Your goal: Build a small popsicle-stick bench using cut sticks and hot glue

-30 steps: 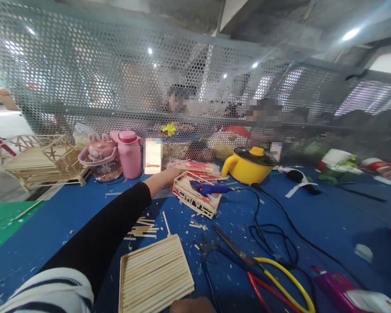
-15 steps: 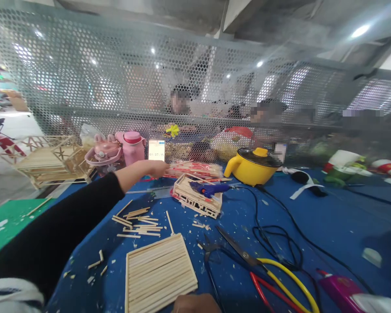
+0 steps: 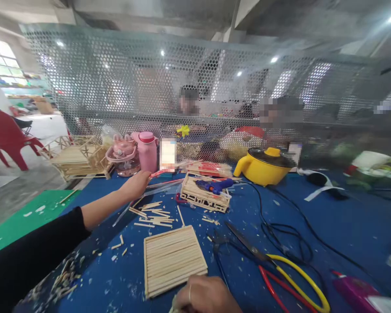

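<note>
My left hand (image 3: 140, 184) reaches far out on the left, its fingers closed on a thin red-and-pale stick-like piece (image 3: 159, 173) pointing toward the plastic-wrapped bundle of wooden sticks (image 3: 210, 168). Its exact kind is blurred. At the bottom edge, my right hand (image 3: 208, 295) is curled beside the lower corner of a flat panel of glued wooden sticks (image 3: 174, 261); what its fingers hold is hidden. Loose short sticks (image 3: 154, 215) lie between panel and bundle. A blue glue gun (image 3: 218, 186) rests on a small wooden-stick frame (image 3: 205, 195).
Scissors with yellow and red handles (image 3: 267, 256) and dark pliers (image 3: 219, 243) lie right of the panel. Behind are a yellow pot (image 3: 263, 169), a pink bottle (image 3: 148, 152) and a perforated metal screen (image 3: 133, 87). A black cord (image 3: 260, 213) loops across the blue table. People sit beyond the screen.
My left hand has drawn back left from the stick bundle, now with the red-and-pale piece in its fingers. My right hand has come further into view by the panel. The view has shifted left.
</note>
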Demonstrator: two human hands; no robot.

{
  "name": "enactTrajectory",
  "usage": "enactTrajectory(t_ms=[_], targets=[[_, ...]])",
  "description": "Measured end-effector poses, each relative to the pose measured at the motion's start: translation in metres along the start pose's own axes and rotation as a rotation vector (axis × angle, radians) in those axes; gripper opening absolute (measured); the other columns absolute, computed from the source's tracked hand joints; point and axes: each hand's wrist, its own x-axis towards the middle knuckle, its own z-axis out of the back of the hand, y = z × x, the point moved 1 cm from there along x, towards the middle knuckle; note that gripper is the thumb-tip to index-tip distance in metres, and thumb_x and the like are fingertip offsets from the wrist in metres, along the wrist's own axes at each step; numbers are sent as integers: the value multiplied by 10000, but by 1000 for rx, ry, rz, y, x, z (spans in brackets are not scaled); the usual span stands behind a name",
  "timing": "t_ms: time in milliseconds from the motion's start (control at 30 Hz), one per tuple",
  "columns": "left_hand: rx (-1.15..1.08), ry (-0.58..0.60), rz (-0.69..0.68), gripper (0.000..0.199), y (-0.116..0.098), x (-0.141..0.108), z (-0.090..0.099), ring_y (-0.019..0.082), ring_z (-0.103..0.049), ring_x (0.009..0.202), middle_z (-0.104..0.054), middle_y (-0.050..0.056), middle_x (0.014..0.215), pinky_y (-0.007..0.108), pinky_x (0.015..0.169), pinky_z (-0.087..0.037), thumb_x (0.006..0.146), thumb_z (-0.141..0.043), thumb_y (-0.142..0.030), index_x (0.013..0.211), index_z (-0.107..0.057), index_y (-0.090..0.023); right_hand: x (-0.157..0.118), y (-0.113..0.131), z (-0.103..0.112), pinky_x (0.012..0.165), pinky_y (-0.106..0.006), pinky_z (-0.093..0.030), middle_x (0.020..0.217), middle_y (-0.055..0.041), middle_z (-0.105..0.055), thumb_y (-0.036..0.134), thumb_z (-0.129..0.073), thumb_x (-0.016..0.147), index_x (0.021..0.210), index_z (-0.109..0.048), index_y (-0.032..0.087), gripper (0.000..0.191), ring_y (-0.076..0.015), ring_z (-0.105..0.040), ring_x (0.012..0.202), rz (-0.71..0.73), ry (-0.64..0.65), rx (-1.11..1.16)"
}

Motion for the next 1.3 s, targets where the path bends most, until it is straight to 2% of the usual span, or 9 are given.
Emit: enactTrajectory(t_ms=[133, 200, 367, 533, 667, 800, 1000, 1133, 1300], targets=[[-16, -12, 47, 392, 14, -32, 12, 249, -602, 907, -624, 140, 977, 355, 766, -455, 931, -212, -318, 1022, -553, -145, 3, 5, 1, 440, -141, -341, 547, 18, -606, 220, -567, 794, 685, -633, 170, 137, -49, -485, 445, -10, -19, 27], [-16, 26, 47, 374, 21, -50, 12, 261, -609, 903, -628, 145, 977, 376, 788, -460, 903, -300, -367, 1041, -564, -141, 4, 10, 3, 456, -140, -355, 567, 14, -607, 168, -585, 755, 706, -645, 166, 78, -51, -498, 464, -33, 16, 29], [-51, 73, -4, 655, 27, -76, 18, 324, -463, 1205, -479, 172, 1329, 425, 988, -374, 711, -578, -528, 1237, -501, -145, 10, 22, 13, 511, -166, -388, 596, 7, -580, 161, -565, 768, 717, -641, 177, 92, -78, -519, 535, -216, 66, 10], [-138, -19, -12, 512, 17, -85, 45, 268, -486, 1189, -545, 139, 1272, 402, 1025, -344, 809, -468, -468, 1196, -536, -140, 22, 27, 41, 548, -198, -407, 672, -6, -577, 245, -496, 853, 741, -595, 188, 159, -99, -514, 590, -347, -8, 44], [-259, -70, 13, 441, -8, -88, 54, 245, -567, 1079, -612, 117, 1183, 374, 944, -422, 825, -459, -420, 1150, -567, -142, 25, 13, 65, 593, -237, -421, 699, 4, -545, 323, -467, 877, 789, -537, 199, 167, -117, -504, 630, -528, 5, 109], [-435, -32, -7, 415, -48, -67, 35, 194, -635, 940, -654, 91, 1129, 281, 802, -494, 811, -502, -371, 1152, -571, -143, 25, 0, 64, 480, -235, -393, 608, 23, -525, 400, -413, 891, 836, -492, 196, 226, -112, -490, 521, -734, 30, 393], [-623, 7, -23, 437, -101, -16, -10, 192, -650, 936, -667, 119, 1121, 260, 791, -498, 781, -539, -216, 1203, -548, -104, 28, 3, 49, 494, -230, -400, 697, 1, -581, 417, -505, 844, 880, -515, 182, 238, -113, -543, 580, -719, 27, 522], [-692, 0, -69, 398, -114, 0, -24, 167, -651, 900, -712, 25, 1018, 247, 811, -489, 704, -553, -72, 1079, -634, -175, 20, -4, 53, 487, -224, -391, 686, 8, -577, 394, -526, 833, 866, -520, 180, 217, -106, -528, 570, -749, -25, 555], [-722, 0, -56, 320, -114, 4, -30, 179, -633, 921, -719, 5, 952, 281, 854, -477, 720, -557, -63, 994, -672, -182, 9, -11, 57, 499, -217, -384, 692, 9, -588, 322, -516, 831, 875, -543, 181, 150, -91, -507, 555, -797, -93, 508]])
